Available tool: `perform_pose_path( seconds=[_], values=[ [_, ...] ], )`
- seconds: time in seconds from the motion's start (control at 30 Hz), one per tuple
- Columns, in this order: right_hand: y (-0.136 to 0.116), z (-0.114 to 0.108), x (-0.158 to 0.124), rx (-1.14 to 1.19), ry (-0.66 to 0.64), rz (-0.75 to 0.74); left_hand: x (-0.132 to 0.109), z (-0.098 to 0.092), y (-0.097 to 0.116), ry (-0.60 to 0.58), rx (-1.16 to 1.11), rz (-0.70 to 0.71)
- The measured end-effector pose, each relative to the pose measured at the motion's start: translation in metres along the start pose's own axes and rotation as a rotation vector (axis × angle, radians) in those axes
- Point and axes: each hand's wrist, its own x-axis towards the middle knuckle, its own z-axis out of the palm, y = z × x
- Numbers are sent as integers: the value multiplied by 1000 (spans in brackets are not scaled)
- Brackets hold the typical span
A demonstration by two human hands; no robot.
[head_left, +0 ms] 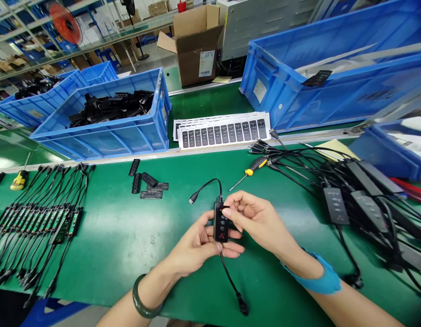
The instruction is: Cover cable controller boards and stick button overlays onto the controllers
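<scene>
A small black inline controller (217,227) with cables out of both ends lies across the fingers of my left hand (200,243), which grips it near the lower end. Its face carries a black label (223,223) with round button symbols and a red mark. My right hand (249,218) pinches the upper part of this label between thumb and fingers, right at the controller's top; the fingertips partly hide that spot. One short cable ends in a USB plug (193,197) above the hands. The other hangs down to a black connector (243,305).
Label sheets (226,134) lie behind, between a blue bin of black casings (156,129) and a larger blue bin (275,91). Loose casings (151,194), a screwdriver (251,171), a row of open circuit units (36,220) and a pile of cabled controllers (336,204) surround the hands.
</scene>
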Motion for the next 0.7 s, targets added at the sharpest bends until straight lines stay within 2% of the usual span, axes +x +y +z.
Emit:
perform_pose_path(
  seconds=[0.43,0.7],
  values=[
    [4,-1,-2,-19,-3,-8,0,0,-1,-17,8,13],
    [1,3,-5,-80,44,24,-1,4,-1,27,70,-4]
  ],
)
